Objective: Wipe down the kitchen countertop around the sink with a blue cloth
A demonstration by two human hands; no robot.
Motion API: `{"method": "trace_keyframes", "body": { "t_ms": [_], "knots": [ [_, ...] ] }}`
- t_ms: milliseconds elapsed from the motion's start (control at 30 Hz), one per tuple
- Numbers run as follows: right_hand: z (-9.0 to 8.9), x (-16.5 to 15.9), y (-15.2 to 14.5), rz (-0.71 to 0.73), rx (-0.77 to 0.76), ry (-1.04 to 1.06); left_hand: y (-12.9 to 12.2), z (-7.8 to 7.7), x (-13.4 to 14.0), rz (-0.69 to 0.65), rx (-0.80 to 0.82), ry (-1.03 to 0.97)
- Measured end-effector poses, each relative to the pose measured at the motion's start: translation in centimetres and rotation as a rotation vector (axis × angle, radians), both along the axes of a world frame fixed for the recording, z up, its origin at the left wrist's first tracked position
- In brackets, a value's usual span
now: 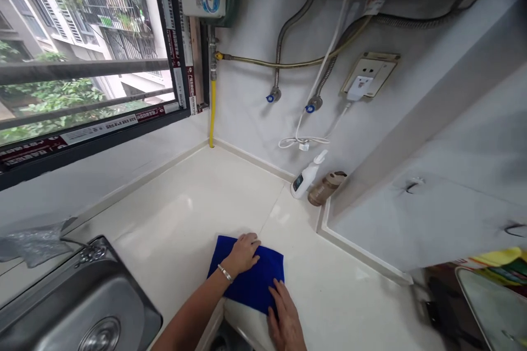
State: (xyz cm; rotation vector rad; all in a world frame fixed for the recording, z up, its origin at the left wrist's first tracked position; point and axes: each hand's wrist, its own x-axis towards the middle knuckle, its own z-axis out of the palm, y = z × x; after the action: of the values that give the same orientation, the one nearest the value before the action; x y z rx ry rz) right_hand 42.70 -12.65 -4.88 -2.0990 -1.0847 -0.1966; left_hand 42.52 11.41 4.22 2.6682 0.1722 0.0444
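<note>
A blue cloth (255, 282) lies spread out on the pale countertop (164, 214), near its front edge. On the cloth's upper part rests my left hand (244, 255), fingers stretched out and pointing right; a bracelet circles that wrist. My right hand (285, 315) touches the cloth's lower right corner, its fingers extended and lying flat. Neither hand is wrapped round anything. Beyond the cloth, against the wall, a white spray bottle (302, 181) stands beside a brown canister (326, 188).
To the left is a steel sink (135, 299) with a plastic bag (35, 244) behind it. A yellow pipe (212, 115) runs down in the corner. White cable (302, 140) hangs from the wall socket (370, 78). A wall edge (362, 252) bounds the counter on the right.
</note>
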Motion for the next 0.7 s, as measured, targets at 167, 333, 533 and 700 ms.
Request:
{"method": "trace_keyframes", "body": {
  "t_ms": [167, 333, 533, 700],
  "knots": [
    [-0.5, -0.3, -1.3, -0.037, 0.049, 0.118, 1.3, 0.1, 1.1, -0.026, -0.074, 0.144],
    [-0.6, 0.0, -0.4, -0.162, 0.173, 0.405, 2.2, 2.4, -0.5, -0.113, -0.293, 0.185],
    [3.3, 0.8, 2.2, 0.051, 0.491, 1.16, 1.6, 6.1, -2.3, -0.14, -0.677, 0.115],
    [8.5, 0.1, 4.2, 0.303, 0.699, 1.639, 0.0, 8.1, -2.8, -0.019, -1.453, 0.026]
  ]
}}
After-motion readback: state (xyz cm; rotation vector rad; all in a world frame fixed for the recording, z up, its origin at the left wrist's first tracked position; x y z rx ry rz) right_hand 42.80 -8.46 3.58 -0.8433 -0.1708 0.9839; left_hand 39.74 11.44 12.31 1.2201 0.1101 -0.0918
